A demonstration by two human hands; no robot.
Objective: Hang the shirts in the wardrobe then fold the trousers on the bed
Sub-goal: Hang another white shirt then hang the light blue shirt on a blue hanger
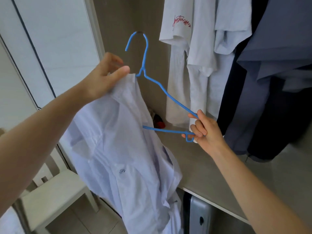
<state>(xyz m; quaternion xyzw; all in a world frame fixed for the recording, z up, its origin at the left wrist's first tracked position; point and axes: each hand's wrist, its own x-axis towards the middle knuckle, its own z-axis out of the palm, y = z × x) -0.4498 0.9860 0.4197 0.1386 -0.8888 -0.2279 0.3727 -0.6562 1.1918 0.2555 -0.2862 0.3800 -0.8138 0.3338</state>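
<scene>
Threading a blue wire hanger point(177, 99) into a white button shirt point(118, 157) in front of the open wardrobe point(114, 17).

Left hand point(104, 78): thumb and curled fingers pinch shirt cloth at the collar or shoulder, just beside the hanger's neck. Right hand point(204, 130): fingers wrapped round the hanger's bare far end, where the sloped arm meets the bottom bar. One hanger shoulder sits inside the shirt and the other is uncovered. The shirt body hangs slack, crossing the front edge of the shelf point(219, 174).

Likely trouble:
- Cloth is thin and slippery-looking. If the left pinch loosens before the second shoulder is on, the shirt probably slides off the tilted wire.
- The hanger is steeply canted, and levelling it late would let the seated shoulder slip.
- The loose tail could drag or snag on the shelf edge when lifted.

Room and edges:
- Hanging rail out of view, above the frame.
- White tee with red script point(177, 48), a pale shirt point(228, 31) and dark garments point(278, 81) crowd the right. The open gap lies left of them, near the side panel.
- Sliding door point(55, 39) close on the left.
- Chair point(55, 191) and suitcase point(197, 215) sit low, beneath the work.

Trousers and bed not visible.
</scene>
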